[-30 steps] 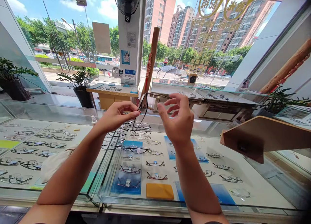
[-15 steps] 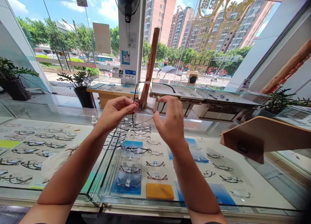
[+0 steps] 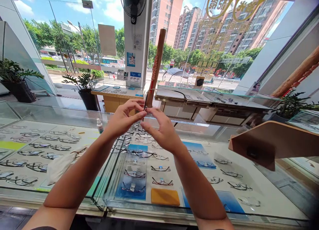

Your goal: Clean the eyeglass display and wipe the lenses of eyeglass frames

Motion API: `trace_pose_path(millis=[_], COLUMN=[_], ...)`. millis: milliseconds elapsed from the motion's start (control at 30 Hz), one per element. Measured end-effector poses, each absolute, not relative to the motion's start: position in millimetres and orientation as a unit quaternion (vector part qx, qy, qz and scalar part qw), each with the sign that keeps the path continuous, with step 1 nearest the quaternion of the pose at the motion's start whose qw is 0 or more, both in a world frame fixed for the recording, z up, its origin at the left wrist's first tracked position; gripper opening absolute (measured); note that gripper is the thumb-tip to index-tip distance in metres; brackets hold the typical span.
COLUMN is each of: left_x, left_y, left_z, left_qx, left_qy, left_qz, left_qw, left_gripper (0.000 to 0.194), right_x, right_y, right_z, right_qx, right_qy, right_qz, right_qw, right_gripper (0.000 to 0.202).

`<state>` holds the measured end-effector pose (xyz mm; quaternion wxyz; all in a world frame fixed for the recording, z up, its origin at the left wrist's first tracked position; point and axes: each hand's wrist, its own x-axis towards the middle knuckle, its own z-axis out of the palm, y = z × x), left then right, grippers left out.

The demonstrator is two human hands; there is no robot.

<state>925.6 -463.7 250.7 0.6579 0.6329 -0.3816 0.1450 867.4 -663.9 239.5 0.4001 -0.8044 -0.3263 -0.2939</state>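
Observation:
My left hand (image 3: 127, 117) is closed, thumb and forefinger pinching a thin dark-framed pair of eyeglasses (image 3: 146, 98) above the glass counter. The eyeglasses are turned nearly edge-on, and a dark curved temple arm (image 3: 181, 93) reaches out to the right behind my right hand. My right hand (image 3: 163, 132) meets the frame close to the left fingertips, its forefinger and thumb at the frame with a small gap between them. Fingers cover much of the lenses and hinges. Below both hands, rows of eyeglasses (image 3: 142, 153) lie in the display case.
A white spray bottle (image 3: 100, 126) stands beyond my left forearm. A whitish cloth pouch (image 3: 59, 167) lies under that forearm, and an orange-yellow case (image 3: 165, 197) is near the front edge. On the right, a brown angled board (image 3: 259, 140) rises above the glass counter (image 3: 206, 212).
My right hand has moved left, from beside the temple arm to the frame at my left fingertips. The eyeglasses have turned more edge-on. The view has shifted slightly.

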Motion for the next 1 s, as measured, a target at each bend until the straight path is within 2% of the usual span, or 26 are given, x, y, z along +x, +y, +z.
trace_pose_path(millis=[167,267,400,500,600,700,833,1000], left_x=[916.8,926.2,970.2,1006.3,1028.9,1038.0,1039.7,1040.3], left_y=[-463.5,-450.9,-412.3,-378.1,-355.0,-344.6,-338.1,-341.0], left_z=[257.0,259.8,227.7,174.7,125.3,97.4,86.0,92.3], left_qx=[0.647,0.66,0.691,0.754,0.816,0.839,0.834,0.808], left_qy=[-0.397,-0.379,-0.202,-0.001,0.133,0.201,0.214,0.19], left_qz=[0.106,0.171,0.369,0.44,0.366,0.243,0.169,0.196], left_qw=[0.642,0.626,0.588,0.487,0.426,0.443,0.48,0.522], left_gripper=[0.034,0.029,0.025,0.042,0.065,0.073,0.057,0.035], right_x=[875.2,873.7,869.3,868.7,869.8,869.5,865.2,865.9], right_y=[-656.3,-658.8,-665.0,-667.6,-668.5,-669.6,-673.4,-682.8], right_z=[234.1,235.0,239.3,241.2,241.5,242.7,246.3,231.4], right_qx=[-0.771,-0.772,-0.781,-0.785,-0.782,-0.779,-0.774,-0.758], right_qy=[-0.337,-0.327,-0.307,-0.291,-0.29,-0.294,-0.292,-0.274], right_qz=[-0.26,-0.25,-0.268,-0.282,-0.29,-0.301,-0.322,-0.326], right_qw=[0.474,0.485,0.473,0.468,0.469,0.465,0.461,0.494], right_gripper=[0.028,0.03,0.03,0.03,0.031,0.031,0.03,0.036])
